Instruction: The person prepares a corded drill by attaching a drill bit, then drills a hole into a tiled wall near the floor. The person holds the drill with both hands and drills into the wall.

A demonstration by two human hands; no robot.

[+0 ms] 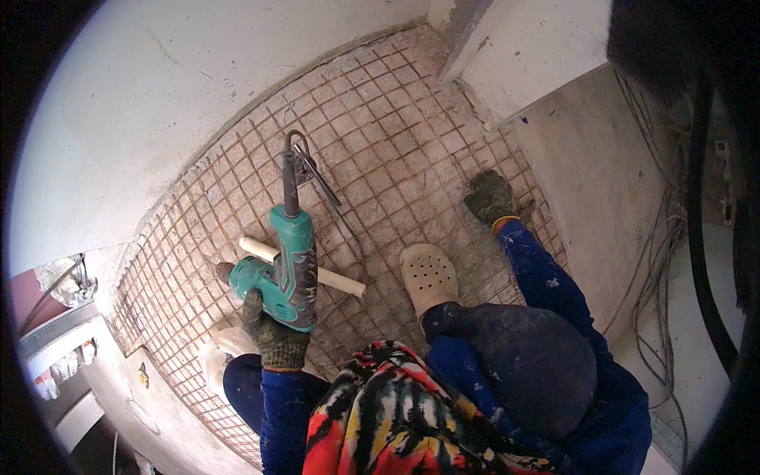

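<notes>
My left hand (pixel 275 334), in a dark speckled work glove, is closed around the body of a teal and black power drill (pixel 294 273). The drill's chuck and bit point left, and its black cord rises from the grip end. Beneath the drill, a pale round stick (pixel 342 282) crosses at a slant; its middle is hidden. To the right, my right hand (pixel 489 198), gloved alike, is down at the rusty wire mesh (pixel 380 103). Its fingers look curled, but whether they grip a wire is hidden.
A beige clog (pixel 428 273) on my foot stands on the mesh, close to my bent knee. White walls (pixel 142 103) bound the mesh at the far left and back. Loose cables (pixel 661 277) hang at the right beside a grey panel (pixel 598 158).
</notes>
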